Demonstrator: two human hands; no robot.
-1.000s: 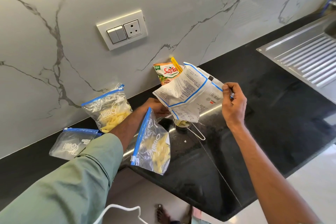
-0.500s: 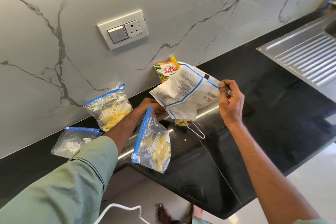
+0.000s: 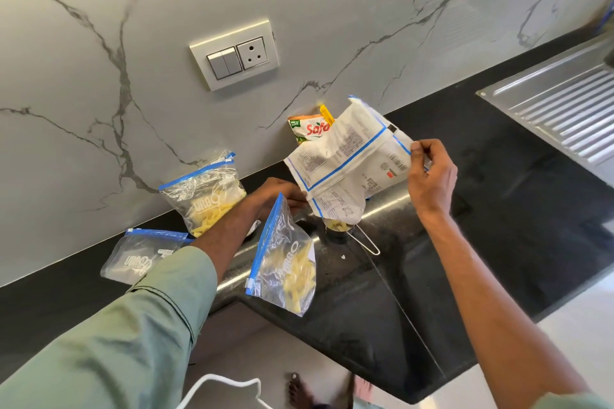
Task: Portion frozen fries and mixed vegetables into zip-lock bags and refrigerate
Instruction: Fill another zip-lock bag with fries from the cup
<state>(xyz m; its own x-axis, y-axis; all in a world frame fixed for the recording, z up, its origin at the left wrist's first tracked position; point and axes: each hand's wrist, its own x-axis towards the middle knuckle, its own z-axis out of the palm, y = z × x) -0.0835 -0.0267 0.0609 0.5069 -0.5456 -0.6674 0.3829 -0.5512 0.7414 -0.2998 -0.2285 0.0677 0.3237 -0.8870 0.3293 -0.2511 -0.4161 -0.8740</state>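
Pack point(image 3: 345, 156): crinkled white plastic, tilted | right hand point(image 3: 432, 176) pinches corner

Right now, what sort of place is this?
Likely a home kitchen: black stone counter, steel sink drainboard, a zip-lock bag of fries against the marble-look wall, and a food packet held above the counter.

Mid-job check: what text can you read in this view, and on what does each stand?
"Safa", rest hidden: orange pouch.
"NEW PACK": that pouch's green corner.
"URBO": rear zip-lock bag, flat zip-lock bag, front zip-lock bag.
Print on the white pack: too small to read.
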